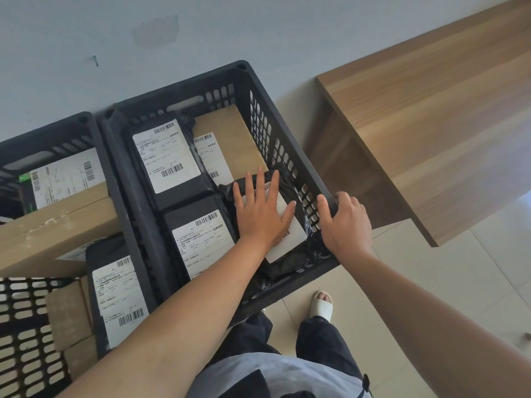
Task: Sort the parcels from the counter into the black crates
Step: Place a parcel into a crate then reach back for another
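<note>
Two black crates stand side by side against the wall, both holding parcels. Left crate [86, 126]: a long cardboard box [54, 228] lies across it and rides up over its rim, with a labelled white parcel [66, 175] behind it and a black bagged parcel [115, 294] below; further cardboard boxes sit lower left beside a perforated black panel [23, 334]. The long box's overhang suggests this crate is near capacity.

Centre crate [293, 145]: two black parcels with white labels, upper [165, 156] and lower [201, 239], are packed flat along its left half; a flat cardboard parcel [230, 130] lies at the back right. The left hand [260, 208] lies with fingers spread flat, pressing on a black bagged parcel [287, 234] wedged in the near right corner. Judgement: it is being pushed down to seat it level in the last free gap. Loose bag film bunches against the crate wall and could resist seating.

The right hand [344, 222] curls over the crate's right rim, thumb on the inner side, apparently steadying the crate against the push.

Right side: the wooden counter [431, 124] shows no parcels on its visible part, so sorting looks close to finished. Tiled floor and one slippered foot [321, 307] are below; nothing obstructs either arm.
</note>
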